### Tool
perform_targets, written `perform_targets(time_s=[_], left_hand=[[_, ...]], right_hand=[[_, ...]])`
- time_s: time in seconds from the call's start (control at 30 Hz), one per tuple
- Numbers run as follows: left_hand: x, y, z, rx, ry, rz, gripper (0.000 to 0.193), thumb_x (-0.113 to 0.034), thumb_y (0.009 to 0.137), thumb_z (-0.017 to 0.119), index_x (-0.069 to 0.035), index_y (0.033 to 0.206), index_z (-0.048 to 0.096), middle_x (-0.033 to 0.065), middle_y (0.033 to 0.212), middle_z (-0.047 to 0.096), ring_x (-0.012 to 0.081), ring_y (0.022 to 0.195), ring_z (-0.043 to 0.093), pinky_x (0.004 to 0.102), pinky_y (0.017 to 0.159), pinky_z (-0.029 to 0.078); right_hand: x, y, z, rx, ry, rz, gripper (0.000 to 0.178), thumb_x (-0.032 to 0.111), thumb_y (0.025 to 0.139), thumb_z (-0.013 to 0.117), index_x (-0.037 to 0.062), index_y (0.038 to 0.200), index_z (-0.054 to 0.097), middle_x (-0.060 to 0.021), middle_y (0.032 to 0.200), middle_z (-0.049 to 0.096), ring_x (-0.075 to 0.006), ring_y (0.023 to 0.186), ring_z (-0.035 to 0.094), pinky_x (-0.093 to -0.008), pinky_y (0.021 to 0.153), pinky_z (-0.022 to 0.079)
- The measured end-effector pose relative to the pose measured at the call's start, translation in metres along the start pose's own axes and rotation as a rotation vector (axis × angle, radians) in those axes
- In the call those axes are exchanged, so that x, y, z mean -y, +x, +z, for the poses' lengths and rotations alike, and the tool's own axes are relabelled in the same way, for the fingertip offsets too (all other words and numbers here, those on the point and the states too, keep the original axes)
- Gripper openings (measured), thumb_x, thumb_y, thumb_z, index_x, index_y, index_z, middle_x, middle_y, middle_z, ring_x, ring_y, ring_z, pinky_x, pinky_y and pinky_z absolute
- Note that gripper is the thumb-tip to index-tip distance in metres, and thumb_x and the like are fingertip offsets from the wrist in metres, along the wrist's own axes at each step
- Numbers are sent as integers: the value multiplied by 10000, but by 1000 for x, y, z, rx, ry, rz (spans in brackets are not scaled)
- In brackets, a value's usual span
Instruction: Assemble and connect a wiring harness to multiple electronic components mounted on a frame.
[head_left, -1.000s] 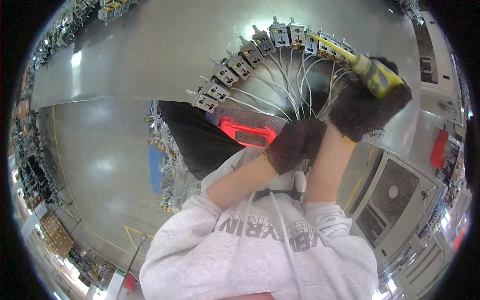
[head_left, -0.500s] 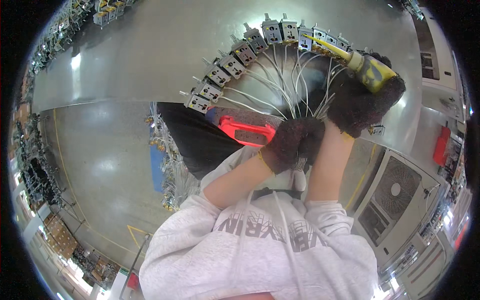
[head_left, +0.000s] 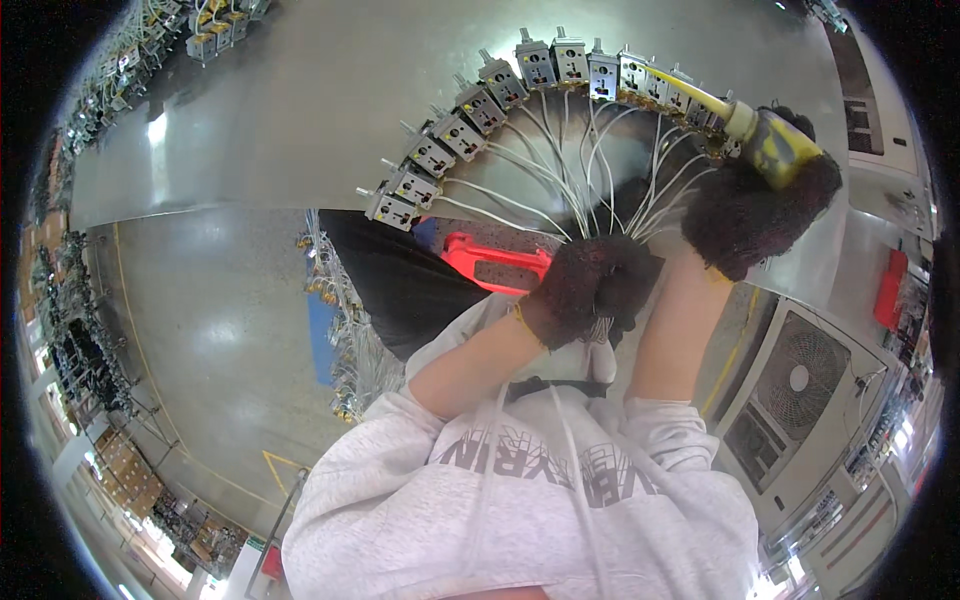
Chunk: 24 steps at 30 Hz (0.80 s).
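Note:
Several small metal switch-like boxes [head_left: 535, 66] with shafts stand in an arc on the metal table, each with white wires [head_left: 545, 160] running toward me. In a dark glove, my left hand [head_left: 592, 285] is closed around the gathered wires; their cut ends poke out below the fist. My right hand [head_left: 755, 215], gloved too, grips a yellow squeeze bottle [head_left: 780, 148] at the right end of the arc. Its long thin nozzle [head_left: 690, 92] points left across the right-hand boxes, the tip over one of them. Whether the tip touches that box, I cannot tell.
A metal table [head_left: 330, 120] spans the far side. More wired boxes [head_left: 215, 35] lie at its far left. Below its edge are a red plastic frame [head_left: 490, 262] and a hanging bunch of wired parts [head_left: 360, 350]. A large fan unit [head_left: 795, 380] stands on the right.
My right hand has moved to the right with the squeeze bottle, and the nozzle tip has shifted rightward along the boxes. My left hand stays closed on the wires, almost in place.

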<state>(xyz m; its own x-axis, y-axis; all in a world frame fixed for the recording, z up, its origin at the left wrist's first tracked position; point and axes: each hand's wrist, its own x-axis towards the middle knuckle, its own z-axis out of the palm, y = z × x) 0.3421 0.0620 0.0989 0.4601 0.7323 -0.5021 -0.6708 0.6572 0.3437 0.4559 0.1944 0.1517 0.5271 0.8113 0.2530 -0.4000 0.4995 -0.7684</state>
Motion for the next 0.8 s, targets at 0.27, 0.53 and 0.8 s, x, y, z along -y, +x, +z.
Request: perform_targets(time_s=[0.27, 0.53, 0.8], left_hand=[[5, 2, 1, 1, -129, -76, 282, -259, 996, 507, -32, 869, 618, 17, 622, 508, 106, 479, 428, 252, 444, 321], [3, 3, 1, -1, -176, -136, 295, -282, 991, 509, -22, 893, 610, 22, 644, 514, 117, 477, 417, 261, 447, 321], [8, 6, -12, 131, -135, -63, 299, -313, 985, 530, -48, 894, 633, 89, 708, 623, 219, 531, 597, 381, 485, 522]], right_hand=[[1, 5, 4, -62, -120, 40, 516, 475, 908, 593, 9, 1129, 606, -156, 1048, 636, -304, 980, 630, -452, 843, 553], [-5, 9, -3, -61, -116, 18, 523, 474, 893, 629, 6, 1125, 614, -158, 1054, 641, -303, 979, 632, -449, 854, 552], [6, 11, -5, 8, -154, -49, 520, 459, 886, 642, -7, 1115, 617, -154, 1054, 643, -291, 999, 627, -437, 897, 535]])
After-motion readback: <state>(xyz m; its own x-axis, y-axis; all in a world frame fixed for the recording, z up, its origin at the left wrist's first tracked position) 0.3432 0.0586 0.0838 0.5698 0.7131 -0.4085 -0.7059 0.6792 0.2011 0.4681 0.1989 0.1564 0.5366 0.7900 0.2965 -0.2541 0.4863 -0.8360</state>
